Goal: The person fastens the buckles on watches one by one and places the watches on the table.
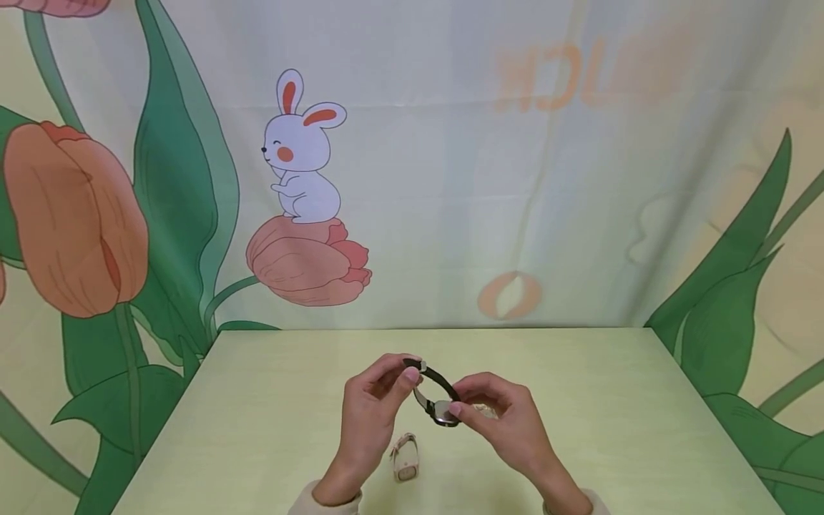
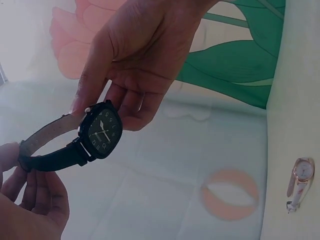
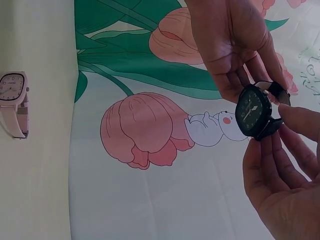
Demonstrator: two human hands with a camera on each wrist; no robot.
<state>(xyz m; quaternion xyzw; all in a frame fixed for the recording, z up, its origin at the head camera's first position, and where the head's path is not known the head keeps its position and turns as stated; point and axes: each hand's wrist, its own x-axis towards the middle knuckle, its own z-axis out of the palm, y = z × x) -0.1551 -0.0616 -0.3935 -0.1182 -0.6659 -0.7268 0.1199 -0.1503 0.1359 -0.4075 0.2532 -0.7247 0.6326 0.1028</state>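
A black wristwatch (image 1: 443,412) with a squarish dial and a dark strap is held up above the table, its strap looped. My left hand (image 1: 372,404) pinches the strap near the buckle. My right hand (image 1: 505,418) pinches the watch case between thumb and fingers. The dial, with pale numerals and hands, shows in the left wrist view on the black watch (image 2: 103,131). A pale pink square-cased watch (image 1: 406,468) stands on the table below, between the two forearms. Another watch (image 1: 486,410) is mostly hidden behind the right hand.
The pale green table (image 1: 257,415) reaches back to a printed curtain (image 1: 418,179) with tulips and a rabbit. Lying on the table in the left wrist view is a rose-gold round watch (image 2: 303,171) with a light patterned strap.
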